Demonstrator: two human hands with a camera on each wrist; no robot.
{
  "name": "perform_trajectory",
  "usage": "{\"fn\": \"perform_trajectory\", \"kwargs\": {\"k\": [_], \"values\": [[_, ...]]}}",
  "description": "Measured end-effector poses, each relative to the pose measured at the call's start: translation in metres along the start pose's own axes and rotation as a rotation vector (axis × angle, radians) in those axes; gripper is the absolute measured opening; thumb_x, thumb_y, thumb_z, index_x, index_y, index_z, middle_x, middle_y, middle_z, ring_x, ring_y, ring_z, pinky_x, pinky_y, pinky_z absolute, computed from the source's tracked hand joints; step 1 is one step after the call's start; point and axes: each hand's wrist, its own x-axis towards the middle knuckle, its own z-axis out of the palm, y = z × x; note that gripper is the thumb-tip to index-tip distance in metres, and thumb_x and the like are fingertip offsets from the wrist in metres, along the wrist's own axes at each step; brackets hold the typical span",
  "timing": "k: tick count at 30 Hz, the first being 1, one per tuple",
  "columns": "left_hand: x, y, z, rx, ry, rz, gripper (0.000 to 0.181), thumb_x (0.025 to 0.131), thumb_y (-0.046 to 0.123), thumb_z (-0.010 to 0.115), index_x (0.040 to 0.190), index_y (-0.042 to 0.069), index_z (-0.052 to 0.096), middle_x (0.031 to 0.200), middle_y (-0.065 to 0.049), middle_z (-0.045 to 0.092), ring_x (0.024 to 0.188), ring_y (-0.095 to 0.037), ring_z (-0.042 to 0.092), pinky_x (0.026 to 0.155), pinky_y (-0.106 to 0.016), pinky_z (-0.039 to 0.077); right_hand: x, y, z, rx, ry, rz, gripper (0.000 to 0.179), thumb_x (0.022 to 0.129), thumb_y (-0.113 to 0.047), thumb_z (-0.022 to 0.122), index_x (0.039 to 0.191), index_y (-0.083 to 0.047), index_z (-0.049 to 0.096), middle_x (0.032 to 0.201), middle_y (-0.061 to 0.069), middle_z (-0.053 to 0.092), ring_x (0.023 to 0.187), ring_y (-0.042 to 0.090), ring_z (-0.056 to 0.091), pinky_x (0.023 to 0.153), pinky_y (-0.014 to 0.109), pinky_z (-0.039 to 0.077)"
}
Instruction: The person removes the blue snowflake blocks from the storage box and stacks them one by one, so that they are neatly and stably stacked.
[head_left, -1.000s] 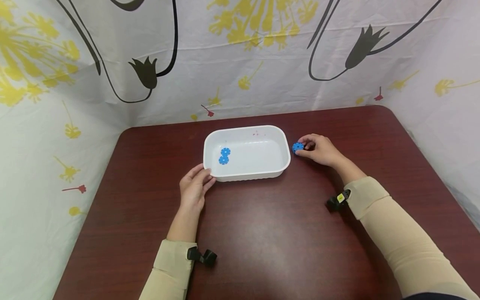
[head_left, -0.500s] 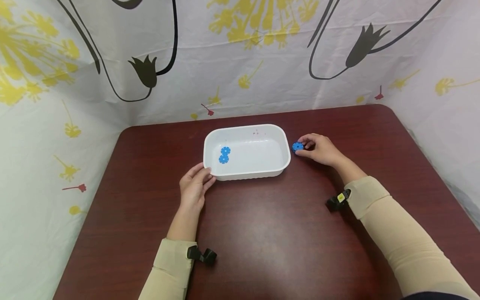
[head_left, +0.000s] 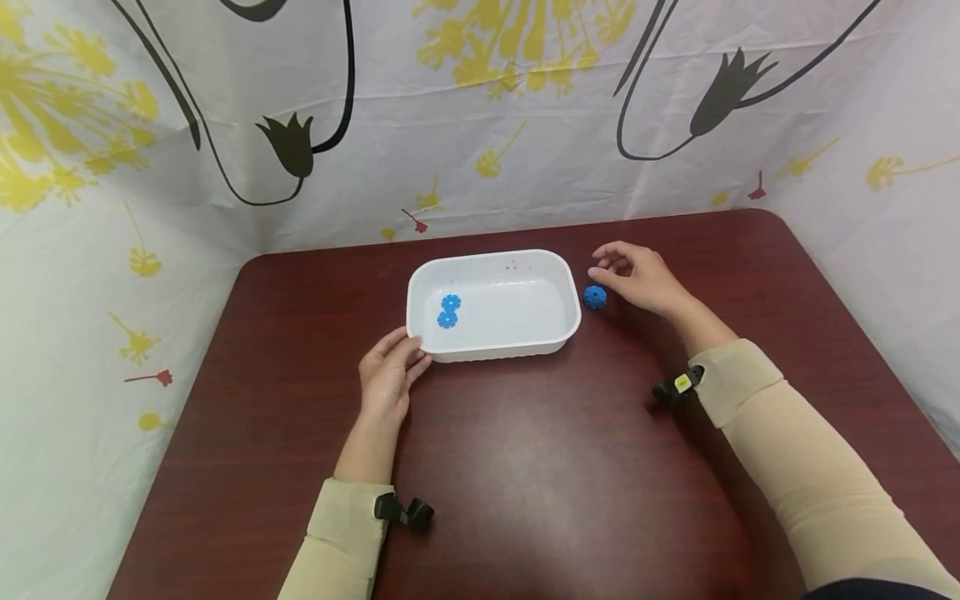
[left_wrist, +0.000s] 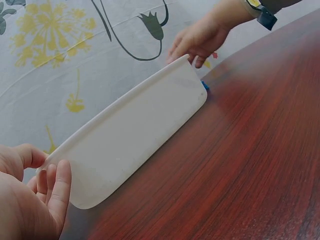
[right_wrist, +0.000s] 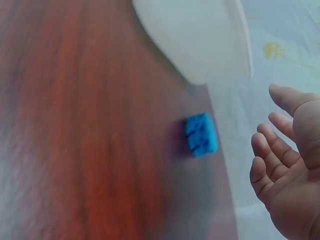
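Observation:
My left hand [head_left: 385, 372] grips the near left corner of a white plastic tray [head_left: 495, 351], thumb over the rim and fingers outside. In the left wrist view the tray wall [left_wrist: 130, 130] runs away from that hand. Two blue notched discs [head_left: 449, 311] lie flat inside, toward the left. Just right of the tray, a small stack of blue notched discs [head_left: 595, 297] stands on the table; its layered side [right_wrist: 201, 135] shows in the right wrist view. Above and behind the stack, my right hand [head_left: 637, 277] has loosely bent fingers and holds nothing.
The dark red-brown wooden table [head_left: 510, 467] ends at the back against a white patterned cloth [head_left: 360, 200]. More cloth hangs at both sides. A small black camera [head_left: 405, 512] is strapped to the left wrist, and another [head_left: 675, 390] to the right.
My right hand has let go of the stack of blue discs and lifted up and back from it. The stack stays beside the tray. The left hand has kept its grip on the corner.

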Motion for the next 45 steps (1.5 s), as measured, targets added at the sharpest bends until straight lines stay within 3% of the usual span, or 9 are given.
{"fn": "perform_trajectory", "kwargs": {"k": [9,17,28,45], "values": [[0.0,-0.001,-0.001,-0.015,0.002,-0.003,0.042,0.089,-0.002,0.071,0.13,-0.003,0.061,0.084,-0.005,0.067,0.07,-0.011,0.066,0.078,-0.031,0.064,0.007,-0.027,0.007,0.058,0.006,-0.025,0.039,0.098,-0.028,0.069,0.126,-0.001,0.062,0.107,0.012,0.064,0.096,0.023,0.06,0.08,0.029,0.049],[0.001,0.0,0.0,-0.01,0.004,-0.004,0.041,0.089,-0.002,0.072,0.129,-0.001,0.062,0.087,-0.005,0.068,0.071,-0.012,0.067,0.079,-0.031,0.064,0.015,-0.048,0.022,0.1,0.009,-0.056,0.035,0.098,-0.023,0.069,0.123,0.0,0.064,0.103,0.012,0.064,0.092,0.023,0.059,0.073,0.021,0.049],[0.0,0.0,0.001,-0.013,0.013,-0.004,0.04,0.089,-0.002,0.072,0.128,-0.001,0.062,0.085,-0.006,0.067,0.07,-0.012,0.066,0.079,-0.032,0.064,0.024,-0.072,0.045,0.172,0.009,-0.113,0.029,0.096,-0.016,0.071,0.119,0.001,0.066,0.099,0.012,0.066,0.089,0.021,0.06,0.075,0.023,0.05],[0.0,0.0,0.0,-0.01,0.011,0.002,0.04,0.09,-0.002,0.071,0.129,-0.002,0.062,0.085,-0.005,0.068,0.069,-0.012,0.066,0.077,-0.032,0.064,0.034,-0.089,0.074,0.22,0.003,-0.169,0.024,0.094,-0.011,0.073,0.112,0.003,0.067,0.094,0.012,0.067,0.087,0.022,0.064,0.079,0.026,0.055]]}}
